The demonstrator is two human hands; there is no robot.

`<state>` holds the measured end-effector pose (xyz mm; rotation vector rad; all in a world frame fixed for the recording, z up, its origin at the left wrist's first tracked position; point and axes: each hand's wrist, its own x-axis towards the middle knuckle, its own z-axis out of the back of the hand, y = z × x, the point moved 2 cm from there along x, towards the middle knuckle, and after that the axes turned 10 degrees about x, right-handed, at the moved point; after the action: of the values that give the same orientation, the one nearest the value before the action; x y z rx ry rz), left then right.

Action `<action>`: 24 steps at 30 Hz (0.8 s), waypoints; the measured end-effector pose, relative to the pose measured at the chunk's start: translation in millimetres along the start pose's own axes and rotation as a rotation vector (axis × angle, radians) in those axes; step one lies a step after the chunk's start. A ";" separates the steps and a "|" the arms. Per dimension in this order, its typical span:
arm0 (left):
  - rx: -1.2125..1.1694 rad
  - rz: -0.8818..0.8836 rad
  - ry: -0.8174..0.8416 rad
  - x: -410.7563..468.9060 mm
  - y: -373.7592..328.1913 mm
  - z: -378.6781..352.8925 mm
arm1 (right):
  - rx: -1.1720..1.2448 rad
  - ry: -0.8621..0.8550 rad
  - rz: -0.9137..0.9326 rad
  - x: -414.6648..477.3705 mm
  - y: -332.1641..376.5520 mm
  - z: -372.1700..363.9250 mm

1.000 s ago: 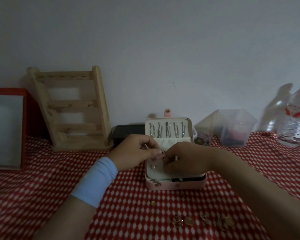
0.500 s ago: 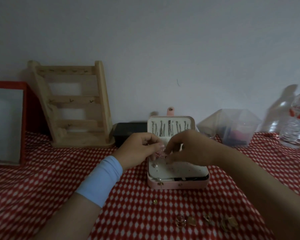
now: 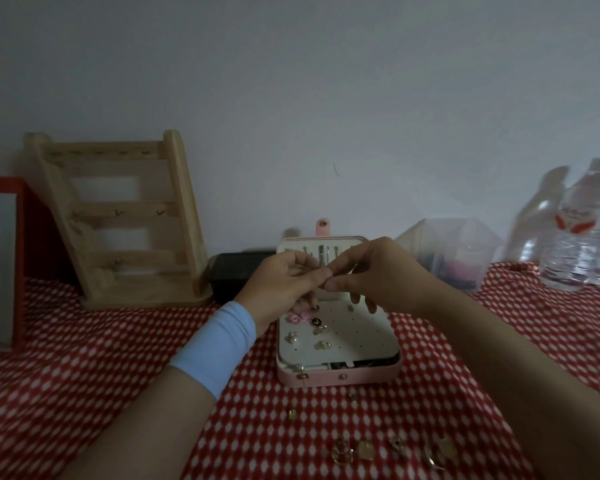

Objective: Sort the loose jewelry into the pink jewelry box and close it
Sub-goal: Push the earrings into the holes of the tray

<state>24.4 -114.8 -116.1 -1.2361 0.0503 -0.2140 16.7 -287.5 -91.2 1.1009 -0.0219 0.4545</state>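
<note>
On the red checked cloth (image 3: 84, 393), the pink jewelry box (image 3: 338, 375) lies open just below your left hand (image 3: 281, 282) and right hand (image 3: 378, 271). Both pinch something tiny between touching fingertips; what, I cannot tell. Seat it slowly into a free hole.

The scene is dim and underexposed, with a flat grey cast over the far wall (image 3: 326, 81) and muted reds on the checked cloth (image 3: 84, 393); no lamp or window shows, and no glare appears beyond faint highlights on the water bottles (image 3: 582, 237) at far right. Soft shadows fall on the wall behind the wooden rack (image 3: 118, 220) and left of the bottles; the wide lens bends the scene at its edges; the bottles and the near loose jewelry (image 3: 364, 450) look smeared, and fine detail is grainy throughout.
</note>
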 end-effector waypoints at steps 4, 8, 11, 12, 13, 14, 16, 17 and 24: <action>0.173 -0.091 0.002 4.2 3.2 1.6 | -0.026 -0.039 -0.003 5.0 -12.5 2.6; 0.579 -0.283 -0.103 9.4 15.8 7.2 | -0.433 -0.041 0.023 8.4 -27.6 -0.6; 0.671 -0.362 -0.086 9.8 25.0 6.8 | -0.618 0.022 0.054 9.3 -29.6 -4.6; 0.703 -0.385 -0.065 9.5 28.0 5.8 | -0.672 0.046 0.067 9.6 -29.5 -5.7; 0.728 -0.405 -0.045 9.5 30.7 5.0 | -0.713 0.059 0.080 10.5 -29.8 -6.3; 0.741 -0.418 -0.031 9.3 33.0 5.0 | -0.735 0.062 0.094 11.4 -30.0 -6.9; 0.724 -0.422 -0.028 8.8 33.5 5.9 | -0.748 0.061 0.105 11.8 -29.4 -7.4; 0.706 -0.418 -0.031 9.1 33.3 7.4 | -0.752 0.058 0.113 12.1 -29.4 -7.9; 0.737 -0.400 0.046 10.6 33.4 8.4 | -0.823 0.068 0.174 11.3 -28.1 -11.6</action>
<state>40.6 -98.6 -144.0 -0.4939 -0.2221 -0.5534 34.9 -283.9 -117.8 0.2741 -0.2269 0.5665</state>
